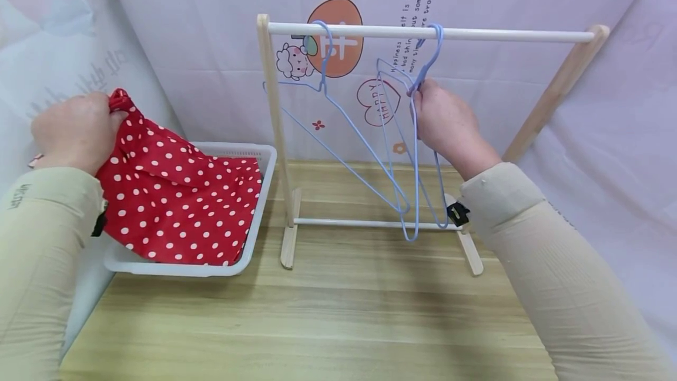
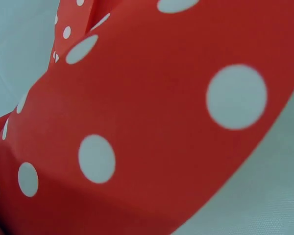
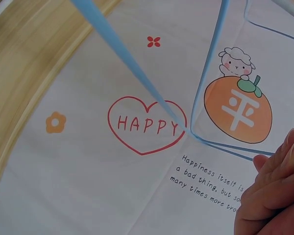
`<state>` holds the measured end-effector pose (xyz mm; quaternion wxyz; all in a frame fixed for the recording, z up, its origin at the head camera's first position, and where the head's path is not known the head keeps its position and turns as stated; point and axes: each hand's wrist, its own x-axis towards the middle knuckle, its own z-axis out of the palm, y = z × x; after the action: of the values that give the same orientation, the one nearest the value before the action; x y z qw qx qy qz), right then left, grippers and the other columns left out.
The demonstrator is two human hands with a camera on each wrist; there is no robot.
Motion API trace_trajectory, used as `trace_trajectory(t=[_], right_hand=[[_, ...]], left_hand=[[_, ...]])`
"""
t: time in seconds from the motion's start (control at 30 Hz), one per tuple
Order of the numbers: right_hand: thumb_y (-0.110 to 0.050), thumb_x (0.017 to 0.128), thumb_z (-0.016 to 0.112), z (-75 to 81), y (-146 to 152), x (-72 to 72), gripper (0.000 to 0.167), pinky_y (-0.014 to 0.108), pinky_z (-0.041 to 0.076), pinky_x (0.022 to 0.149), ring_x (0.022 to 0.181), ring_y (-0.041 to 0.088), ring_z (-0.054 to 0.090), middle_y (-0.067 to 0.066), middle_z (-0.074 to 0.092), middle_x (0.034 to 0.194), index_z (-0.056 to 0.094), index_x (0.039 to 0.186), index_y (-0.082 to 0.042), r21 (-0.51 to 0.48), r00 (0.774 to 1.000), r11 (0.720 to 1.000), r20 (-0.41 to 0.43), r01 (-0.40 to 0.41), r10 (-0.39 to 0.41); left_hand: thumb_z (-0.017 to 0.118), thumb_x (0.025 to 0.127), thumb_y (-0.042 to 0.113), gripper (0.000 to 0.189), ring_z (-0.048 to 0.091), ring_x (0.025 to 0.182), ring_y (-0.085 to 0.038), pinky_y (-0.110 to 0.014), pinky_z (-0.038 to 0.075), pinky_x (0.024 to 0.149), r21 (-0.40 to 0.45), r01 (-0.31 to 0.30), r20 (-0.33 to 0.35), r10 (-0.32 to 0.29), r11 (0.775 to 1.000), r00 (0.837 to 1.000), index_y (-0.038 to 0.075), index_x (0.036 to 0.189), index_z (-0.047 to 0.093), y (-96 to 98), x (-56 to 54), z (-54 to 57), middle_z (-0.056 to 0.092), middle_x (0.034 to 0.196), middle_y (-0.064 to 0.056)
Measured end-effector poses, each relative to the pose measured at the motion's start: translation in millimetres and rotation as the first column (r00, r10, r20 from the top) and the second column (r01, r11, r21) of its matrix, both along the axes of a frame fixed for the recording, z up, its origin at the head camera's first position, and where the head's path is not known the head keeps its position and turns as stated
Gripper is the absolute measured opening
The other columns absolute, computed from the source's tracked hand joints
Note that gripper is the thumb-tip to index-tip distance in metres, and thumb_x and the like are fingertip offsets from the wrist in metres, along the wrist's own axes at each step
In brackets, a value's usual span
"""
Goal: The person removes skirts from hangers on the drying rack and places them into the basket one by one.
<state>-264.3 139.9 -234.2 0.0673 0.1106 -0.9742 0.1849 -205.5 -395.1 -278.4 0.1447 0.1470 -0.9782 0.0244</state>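
Observation:
My left hand grips a bunched corner of a red cloth with white dots. The cloth hangs down into a white plastic basket, and its lower part lies inside. In the left wrist view the dotted fabric fills most of the picture. On the right, my right hand holds the neck of blue hangers just under their hooks, which are over the rack's white rail. They overlap, so I cannot tell how many there are. Another blue hanger hangs to the left, untouched.
A small wooden rack with a lower white bar stands on the wood-grain table. Behind it is a white printed backdrop. White cloth walls close in the left and right sides.

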Motion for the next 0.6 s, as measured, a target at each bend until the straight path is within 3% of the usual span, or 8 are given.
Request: trace_trajectory(t=[0.1, 0.23, 0.43, 0.6], right_hand=[[-0.036, 0.114, 0.019, -0.1, -0.5, -0.7, 0.053, 0.042, 0.051, 0.066, 0.09, 0.034, 0.072, 0.023, 0.068, 0.126, 0.043, 0.148, -0.003, -0.003, 1.0, 1.0, 0.004, -0.001, 0.001], [-0.035, 0.114, 0.019, -0.8, -1.7, -1.4, 0.052, 0.042, 0.052, 0.066, 0.089, 0.034, 0.071, 0.023, 0.068, 0.124, 0.044, 0.147, -0.003, -0.004, 1.0, 1.0, -0.004, -0.004, 0.004], [-0.035, 0.114, 0.019, -1.6, -2.9, -0.8, 0.053, 0.042, 0.053, 0.067, 0.091, 0.034, 0.07, 0.023, 0.066, 0.129, 0.043, 0.149, -0.003, -0.008, 1.0, 1.0, -0.004, 0.004, -0.004], [-0.035, 0.113, 0.02, -2.5, -4.4, -1.8, 0.053, 0.042, 0.05, 0.066, 0.083, 0.033, 0.065, 0.021, 0.066, 0.11, 0.046, 0.146, -0.002, 0.009, 0.999, 1.0, -0.035, 0.006, -0.005]], left_hand=[[0.064, 0.102, 0.02, 0.039, 0.063, 0.077, -0.057, -0.065, 0.054, 0.067, -0.009, 0.025, -0.022, -0.025, 1.0, 0.999, -0.015, 0.116, 0.056, 2.3, -1.2, -2.1, 0.064, 0.096, -0.04], [0.063, 0.102, 0.022, 0.038, 0.061, 0.073, -0.055, -0.064, 0.05, 0.063, 0.054, 0.092, -0.025, -0.091, 0.994, 0.996, -0.015, 0.11, 0.057, 5.1, -2.3, -4.8, 0.064, 0.089, -0.038], [0.056, 0.105, 0.031, 0.041, 0.059, 0.072, -0.044, -0.051, 0.051, 0.058, 0.163, 0.119, 0.069, -0.131, 0.979, 0.989, -0.01, 0.107, 0.057, 21.0, -8.5, -8.3, 0.063, 0.085, -0.03], [0.05, 0.107, 0.034, 0.042, 0.057, 0.074, -0.039, -0.046, 0.05, 0.061, 0.226, 0.157, 0.129, -0.189, 0.962, 0.973, -0.007, 0.107, 0.058, 41.9, -11.0, -14.6, 0.061, 0.084, -0.024]])
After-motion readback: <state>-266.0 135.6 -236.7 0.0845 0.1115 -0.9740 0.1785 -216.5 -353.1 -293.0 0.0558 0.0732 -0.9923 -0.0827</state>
